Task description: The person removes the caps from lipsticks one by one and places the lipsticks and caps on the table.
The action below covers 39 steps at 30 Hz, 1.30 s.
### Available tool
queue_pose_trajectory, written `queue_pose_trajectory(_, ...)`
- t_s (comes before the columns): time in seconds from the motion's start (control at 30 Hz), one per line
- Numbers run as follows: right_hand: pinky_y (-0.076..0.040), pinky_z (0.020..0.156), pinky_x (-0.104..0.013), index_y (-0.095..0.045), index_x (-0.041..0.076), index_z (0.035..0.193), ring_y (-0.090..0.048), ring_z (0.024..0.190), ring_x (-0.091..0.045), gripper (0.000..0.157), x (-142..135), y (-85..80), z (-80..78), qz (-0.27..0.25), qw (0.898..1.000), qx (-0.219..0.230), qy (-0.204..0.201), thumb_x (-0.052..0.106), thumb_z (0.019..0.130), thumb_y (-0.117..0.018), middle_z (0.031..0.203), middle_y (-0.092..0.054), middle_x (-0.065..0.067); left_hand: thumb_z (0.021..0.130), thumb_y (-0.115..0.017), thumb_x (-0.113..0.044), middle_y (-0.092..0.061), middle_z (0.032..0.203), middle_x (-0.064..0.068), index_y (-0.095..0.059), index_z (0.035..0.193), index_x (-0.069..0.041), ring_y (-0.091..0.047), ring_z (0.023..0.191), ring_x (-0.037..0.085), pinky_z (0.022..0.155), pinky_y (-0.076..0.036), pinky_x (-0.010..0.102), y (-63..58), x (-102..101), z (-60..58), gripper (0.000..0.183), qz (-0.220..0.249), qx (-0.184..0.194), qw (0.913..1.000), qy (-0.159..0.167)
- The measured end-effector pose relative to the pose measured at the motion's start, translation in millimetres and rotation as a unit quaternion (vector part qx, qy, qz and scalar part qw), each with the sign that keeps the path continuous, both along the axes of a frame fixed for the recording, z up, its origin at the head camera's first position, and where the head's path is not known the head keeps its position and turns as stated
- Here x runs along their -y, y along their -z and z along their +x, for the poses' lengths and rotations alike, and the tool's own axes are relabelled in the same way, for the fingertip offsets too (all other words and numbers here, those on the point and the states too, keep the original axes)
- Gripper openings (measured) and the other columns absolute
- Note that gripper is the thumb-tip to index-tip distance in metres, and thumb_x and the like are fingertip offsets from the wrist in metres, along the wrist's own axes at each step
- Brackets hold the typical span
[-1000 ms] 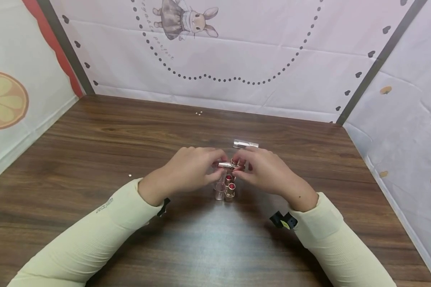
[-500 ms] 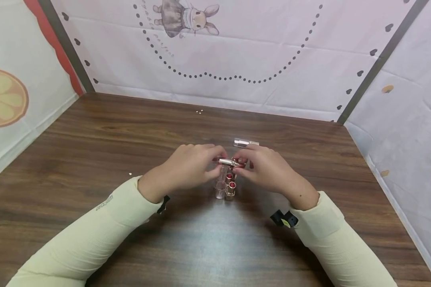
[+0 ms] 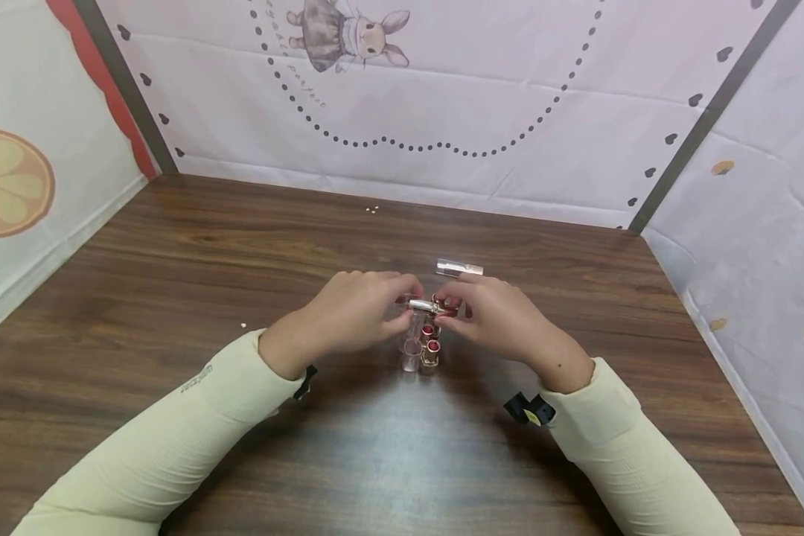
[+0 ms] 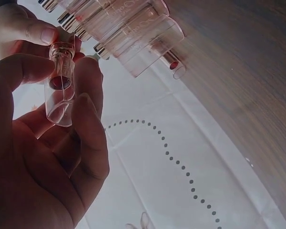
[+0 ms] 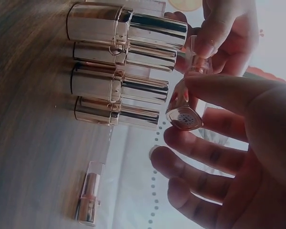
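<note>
Both hands meet at one lipstick (image 3: 420, 304), held sideways above the table between them. My left hand (image 3: 355, 316) pinches its clear cap (image 4: 62, 107) between thumb and fingers; the dark red tip shows through the plastic in the left wrist view. At the other end, my right hand (image 3: 499, 324) grips the shiny rose-gold base (image 5: 183, 114) with thumb and fingertips. Right below the hands stands a row of uncapped lipsticks (image 3: 432, 354) with red tips. Beside them on the left is a row of clear caps (image 3: 412, 359), partly hidden by the left hand.
Behind the right hand, a capped lipstick (image 3: 458, 268) lies on its side on the brown wooden table (image 3: 388, 461). Small white bits (image 3: 371, 210) are near the back edge, and another speck (image 3: 243, 325) is at the left. Printed cloth walls (image 3: 442, 82) enclose the back and sides.
</note>
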State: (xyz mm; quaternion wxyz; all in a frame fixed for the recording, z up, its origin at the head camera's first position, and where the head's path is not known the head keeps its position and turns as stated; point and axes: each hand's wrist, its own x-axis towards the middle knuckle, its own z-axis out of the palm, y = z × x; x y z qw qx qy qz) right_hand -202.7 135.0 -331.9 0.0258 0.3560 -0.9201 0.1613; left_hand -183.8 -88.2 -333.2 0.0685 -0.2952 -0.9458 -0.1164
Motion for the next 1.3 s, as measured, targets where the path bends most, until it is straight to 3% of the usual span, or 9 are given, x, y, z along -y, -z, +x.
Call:
queue_pose_trajectory(0.43, -0.051, 0.066, -0.030, -0.072, 0.018, 0.107, -0.062, 0.073, -0.008, 0.018, -1.2, 1.2, -1.4, 0.003, 1.000, 0.011, -0.004, 0.027, 0.092, -0.074, 0.085, -0.069, 0.006, 0.093, -0.066, -0.029, -0.074, 0.097, -0.007, -0.067, 0.114, -0.022, -0.067, 0.073, 0.010, 0.050, -0.042, 0.027, 0.7, -0.8, -0.7, 0.022, -0.003, 0.004, 1.0000, 0.002)
queue_pose_trajectory(1.3, -0.050, 0.067, -0.030, -0.072, 0.016, 0.109, -0.061, 0.073, -0.009, 0.022, -4.3, -6.1, -0.6, -0.010, 1.000, -0.010, 0.026, 0.029, 0.091, -0.075, 0.091, -0.067, 0.005, 0.095, -0.066, -0.032, -0.074, 0.095, -0.002, -0.067, 0.119, -0.019, -0.055, 0.062, 0.010, 0.048, -0.038, 0.026, -0.7, 2.3, -5.4, 0.027, 0.022, -0.017, 0.9996, -0.010)
